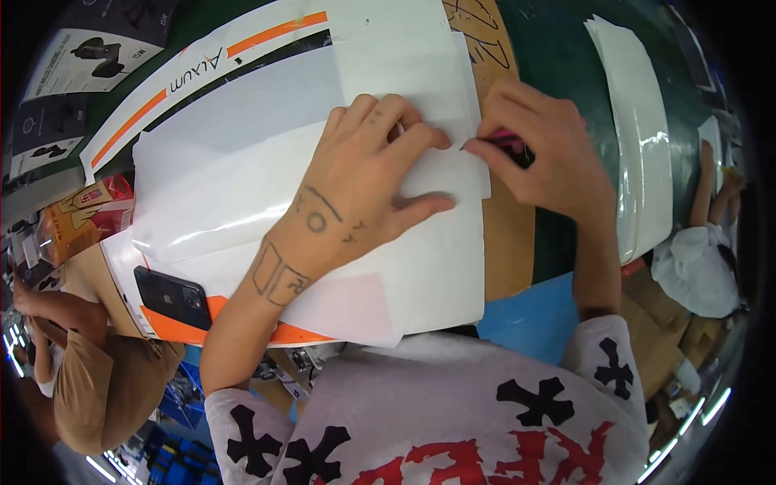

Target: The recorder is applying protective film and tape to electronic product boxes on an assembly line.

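Note:
My left hand (353,179) rests on a stack of white sheets (436,275). Its thumb is stretched out and the fingers are bent and spread, pressing on the top sheet with nothing held in them. Close to the stack's right edge, my right hand (537,149) is closed on a slim pink-and-black tool (513,144). A small dark tip pokes out between thumb and forefinger, just over the paper. Most of the tool is hidden by the fingers, so whether it is a pen or a knife cannot be told. Brown cardboard (509,242) shows beneath the sheets.
A dark phone (172,296) lies at the lower left of the sheets. Beyond it are an orange-and-red snack packet (89,214) and dark printed boxes (81,61). Another white stack (643,145) lies on the green tabletop (558,48) at right. Other people are at both sides.

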### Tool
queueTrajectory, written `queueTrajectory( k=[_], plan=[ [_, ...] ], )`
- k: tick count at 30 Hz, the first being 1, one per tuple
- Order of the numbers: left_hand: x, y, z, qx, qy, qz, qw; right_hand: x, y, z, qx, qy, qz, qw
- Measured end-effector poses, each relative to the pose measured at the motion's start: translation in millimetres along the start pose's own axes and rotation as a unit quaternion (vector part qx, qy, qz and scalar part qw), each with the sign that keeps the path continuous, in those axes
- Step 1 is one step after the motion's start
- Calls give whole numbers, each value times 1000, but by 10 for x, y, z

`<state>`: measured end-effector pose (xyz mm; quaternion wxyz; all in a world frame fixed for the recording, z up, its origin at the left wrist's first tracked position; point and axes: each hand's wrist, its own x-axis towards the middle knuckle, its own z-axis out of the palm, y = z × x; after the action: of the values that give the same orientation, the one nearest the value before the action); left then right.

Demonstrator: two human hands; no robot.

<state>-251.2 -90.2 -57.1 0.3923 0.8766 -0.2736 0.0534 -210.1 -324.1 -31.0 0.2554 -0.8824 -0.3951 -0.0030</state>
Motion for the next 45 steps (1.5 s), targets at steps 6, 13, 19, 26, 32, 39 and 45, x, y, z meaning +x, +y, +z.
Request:
queueTrajectory(
  k=[6, 13, 19, 26, 32, 39, 45],
  plan=[
    [-11, 1, 122, 15, 11, -18, 1000, -26, -73, 52, -41, -45, -20, 998],
    [-26, -57, 70, 5, -55, 17, 998, -59, 61, -57, 50, -21, 10, 998],
    [-34, -46, 111, -21, -36, -1, 999, -97, 130, -97, 3, -57, 44, 997],
    [-46, -56, 122, -27, -26, 6, 999, -73, 73, -151, 56, -65, 50, 995],
    [-44, -54, 128, -25, -22, 8, 999, -80, 186, -161, 29, -58, 62, 996],
    [-38, -60, 125, -32, -21, 11, 999, -72, 167, -157, 40, -46, 58, 996],
    [-45, -70, 120, -30, -22, 13, 999, -88, 157, -133, 35, -52, 46, 997]
  ],
)
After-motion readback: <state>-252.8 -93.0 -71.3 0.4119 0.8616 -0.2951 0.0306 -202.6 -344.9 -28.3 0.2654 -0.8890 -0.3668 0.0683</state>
